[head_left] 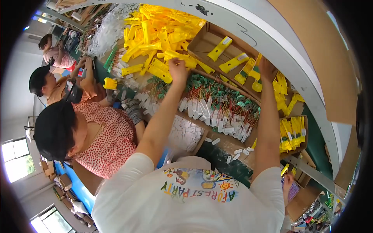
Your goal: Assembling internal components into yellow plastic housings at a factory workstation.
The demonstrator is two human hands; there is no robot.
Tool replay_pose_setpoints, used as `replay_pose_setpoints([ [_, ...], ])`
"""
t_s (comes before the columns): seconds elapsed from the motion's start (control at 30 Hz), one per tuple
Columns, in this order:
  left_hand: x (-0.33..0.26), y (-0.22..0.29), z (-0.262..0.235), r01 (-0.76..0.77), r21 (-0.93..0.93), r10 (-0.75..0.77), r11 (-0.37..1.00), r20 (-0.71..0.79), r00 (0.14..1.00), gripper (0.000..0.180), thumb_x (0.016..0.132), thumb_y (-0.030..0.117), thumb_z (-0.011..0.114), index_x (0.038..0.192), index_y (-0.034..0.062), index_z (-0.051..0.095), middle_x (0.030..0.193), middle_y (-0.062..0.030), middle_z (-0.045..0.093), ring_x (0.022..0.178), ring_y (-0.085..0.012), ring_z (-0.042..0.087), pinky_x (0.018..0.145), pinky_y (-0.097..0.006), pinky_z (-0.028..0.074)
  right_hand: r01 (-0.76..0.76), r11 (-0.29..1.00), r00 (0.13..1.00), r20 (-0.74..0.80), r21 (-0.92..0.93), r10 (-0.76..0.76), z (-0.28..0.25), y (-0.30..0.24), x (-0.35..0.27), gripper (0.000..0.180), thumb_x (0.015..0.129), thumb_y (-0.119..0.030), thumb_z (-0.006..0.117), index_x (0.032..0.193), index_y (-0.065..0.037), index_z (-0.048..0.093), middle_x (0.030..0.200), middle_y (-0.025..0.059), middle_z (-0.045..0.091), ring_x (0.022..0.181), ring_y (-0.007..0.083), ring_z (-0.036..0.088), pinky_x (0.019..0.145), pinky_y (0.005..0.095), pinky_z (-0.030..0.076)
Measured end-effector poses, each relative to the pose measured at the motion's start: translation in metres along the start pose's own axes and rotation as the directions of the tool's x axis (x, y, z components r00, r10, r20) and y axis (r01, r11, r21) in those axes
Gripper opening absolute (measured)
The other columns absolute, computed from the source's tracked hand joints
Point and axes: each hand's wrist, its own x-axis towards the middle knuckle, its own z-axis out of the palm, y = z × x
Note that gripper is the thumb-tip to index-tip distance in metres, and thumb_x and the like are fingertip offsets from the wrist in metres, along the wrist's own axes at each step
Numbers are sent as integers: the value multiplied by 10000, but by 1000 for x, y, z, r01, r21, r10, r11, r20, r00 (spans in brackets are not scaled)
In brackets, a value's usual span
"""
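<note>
My left hand [178,70] reaches to the near edge of a large heap of yellow plastic casings [167,33]. Its fingers are closed on one yellow casing [187,60], a long piece with a wider end. My right hand [267,70] is at the right end of a shallow cardboard box [200,43], close beside a yellow casing [256,71]; its fingers are partly hidden, so its grip does not show. Inside that box lie separate casings, among them one with a white label [234,62].
Green circuit boards with wires [210,91] and white plastic parts [200,108] lie between my arms. Small white pieces fill a tray [203,140]. A second box [306,134] holds upright yellow casings. A grey beam [248,29] curves along the far side. Co-workers sit at left; one [103,136] is close.
</note>
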Motion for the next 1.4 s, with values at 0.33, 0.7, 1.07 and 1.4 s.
replay_pose_setpoints([
  [0.33,90,47,-39,-601,682,463,-417,728,505,151,841,231,530,960,190,614,971,-20,584,1024,-191,538,1002,-610,217,-103,983,993,79,152,92,-78,1,-101,162,862,-172,576,927,-32,628,829,158,625,728,283,613,633,342,473],
  [0.7,-153,125,-88,-747,201,430,634,711,556,96,794,70,670,864,19,630,788,-22,622,696,-96,563,617,-245,454,-596,778,785,349,197,512,-159,-39,-359,100,834,-64,574,920,-35,617,869,80,625,689,182,608,621,264,486],
  [1.07,-309,83,-90,310,480,-556,821,795,242,678,899,617,281,709,44,588,645,-78,591,557,-174,545,554,-281,449,-165,986,899,407,-28,162,-137,30,-407,229,753,-41,603,977,-74,639,970,81,609,854,286,596,756,379,481],
  [1.4,-345,36,-112,732,247,-559,636,801,216,561,916,609,255,916,86,457,651,-10,419,595,-152,463,585,-341,481,-746,-58,536,649,664,540,-221,-87,-335,181,876,-154,594,943,11,626,766,75,645,589,122,620,533,217,503],
])
